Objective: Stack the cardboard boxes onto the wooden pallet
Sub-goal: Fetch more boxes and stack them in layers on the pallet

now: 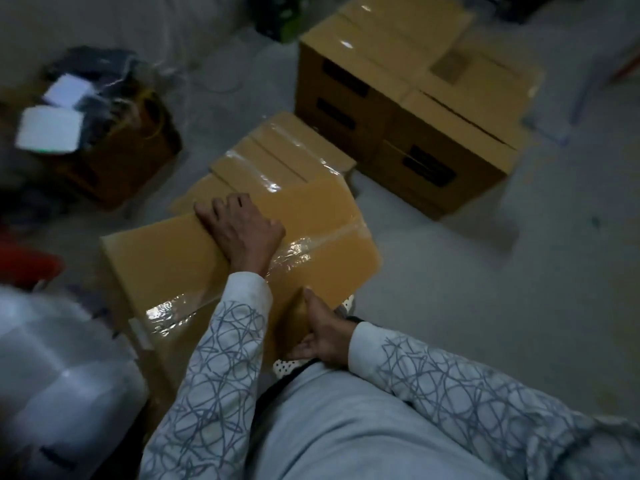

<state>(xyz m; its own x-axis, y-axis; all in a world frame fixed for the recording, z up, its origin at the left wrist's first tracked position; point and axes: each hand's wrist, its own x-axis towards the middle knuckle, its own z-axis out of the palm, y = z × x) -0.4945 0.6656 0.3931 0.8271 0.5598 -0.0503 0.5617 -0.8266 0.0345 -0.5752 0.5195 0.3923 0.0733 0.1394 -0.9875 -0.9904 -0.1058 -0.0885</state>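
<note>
Beneath the left hand (pixel 242 230), fingers laid flat and spread, a taped cardboard box (pixel 166 265) is held, long axis crosswise, its near corner gripped by the right hand (pixel 322 336); stacked boxes (pixel 398 98) are seen beyond the fingertips, rightward.

Taped brown cardboard boxes lie before you.
Your nearest box (pixel 180 261) sits tilted, clear tape (pixel 301 252) glossy across its top; a second box (pixel 284 157) lies just beyond it, perhaps touching; the stacked boxes (pixel 408 109) stand farther back on the right.
</note>
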